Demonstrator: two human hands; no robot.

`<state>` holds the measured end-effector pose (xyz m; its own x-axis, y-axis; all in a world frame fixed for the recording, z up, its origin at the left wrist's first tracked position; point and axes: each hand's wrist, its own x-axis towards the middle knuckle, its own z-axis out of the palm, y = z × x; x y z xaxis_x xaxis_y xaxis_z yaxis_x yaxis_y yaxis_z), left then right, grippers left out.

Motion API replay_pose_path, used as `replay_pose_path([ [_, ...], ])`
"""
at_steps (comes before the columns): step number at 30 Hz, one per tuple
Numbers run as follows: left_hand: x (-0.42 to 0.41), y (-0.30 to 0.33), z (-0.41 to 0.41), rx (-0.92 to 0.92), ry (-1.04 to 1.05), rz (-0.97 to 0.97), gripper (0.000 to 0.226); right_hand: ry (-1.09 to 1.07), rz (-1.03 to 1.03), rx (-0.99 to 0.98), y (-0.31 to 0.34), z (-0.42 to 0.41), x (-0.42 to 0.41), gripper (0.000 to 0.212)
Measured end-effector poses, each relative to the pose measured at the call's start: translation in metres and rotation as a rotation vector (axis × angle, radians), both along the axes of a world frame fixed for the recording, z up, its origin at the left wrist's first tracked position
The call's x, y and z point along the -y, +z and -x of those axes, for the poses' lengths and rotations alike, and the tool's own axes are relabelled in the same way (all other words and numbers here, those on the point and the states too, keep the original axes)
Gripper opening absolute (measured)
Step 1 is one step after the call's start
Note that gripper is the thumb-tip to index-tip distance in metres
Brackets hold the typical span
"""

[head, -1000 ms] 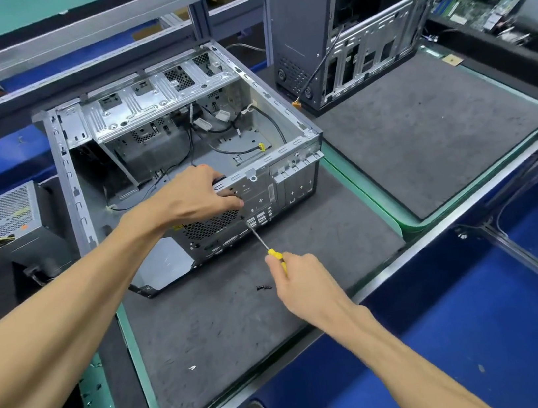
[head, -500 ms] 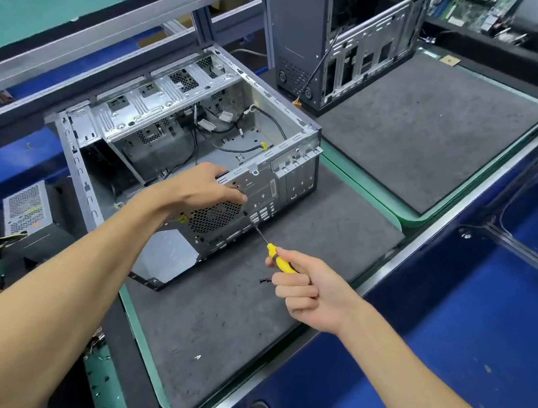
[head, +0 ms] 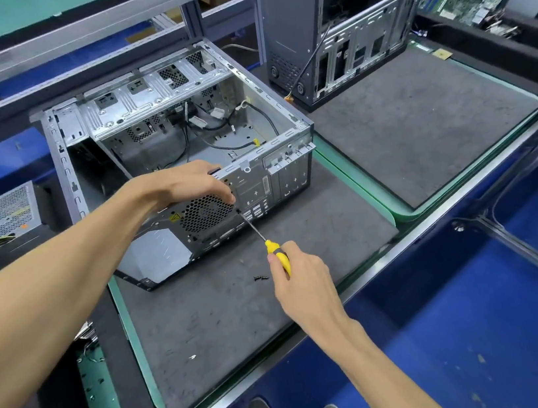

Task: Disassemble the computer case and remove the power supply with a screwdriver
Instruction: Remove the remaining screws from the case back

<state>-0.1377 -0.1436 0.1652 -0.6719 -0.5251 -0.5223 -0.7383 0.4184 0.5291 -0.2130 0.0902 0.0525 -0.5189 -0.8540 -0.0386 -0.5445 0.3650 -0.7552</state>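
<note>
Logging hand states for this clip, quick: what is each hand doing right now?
Left hand: fingers curled over the computer case's rear top edge, gripping it.
Right hand: closed round the yellow screwdriver handle.

The computer case (head: 129, 102) is bare sheet metal, dull silver with stamped ribs and a perforated black grille at its 6 o'clock face. It lies on a matt grey, felt-like mat (head: 228, 320) edged in smooth green. The screwdriver (head: 264, 239) has a glossy yellow-and-black plastic handle and a thin dark metal shaft.
</note>
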Motion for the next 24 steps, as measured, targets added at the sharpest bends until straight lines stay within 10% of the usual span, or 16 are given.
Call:
replay_pose_path([
  [4,0.001,-0.002,0.000,-0.003,0.004,0.014,0.059,-0.046,0.044,0.061,0.004,0.012,-0.001,0.022],
  [10,-0.004,0.003,-0.001,-0.023,0.011,0.010,0.056,-0.128,-0.146,1.536,0.015,0.023,0.011,0.047],
  [13,-0.006,0.005,-0.001,-0.017,0.004,-0.001,0.050,-0.142,-0.057,1.886,0.012,0.024,0.007,0.027],
  [15,-0.004,0.003,-0.001,-0.027,0.007,-0.002,0.043,-0.138,-0.013,1.705,0.009,0.018,0.007,0.024],
  [20,0.000,-0.002,-0.002,-0.046,0.031,0.024,0.035,-0.016,0.032,0.186,-0.005,0.003,0.002,0.030],
  [24,0.000,-0.004,-0.003,-0.059,0.035,0.014,0.029,-0.108,0.019,0.542,-0.003,0.009,0.003,0.029],
])
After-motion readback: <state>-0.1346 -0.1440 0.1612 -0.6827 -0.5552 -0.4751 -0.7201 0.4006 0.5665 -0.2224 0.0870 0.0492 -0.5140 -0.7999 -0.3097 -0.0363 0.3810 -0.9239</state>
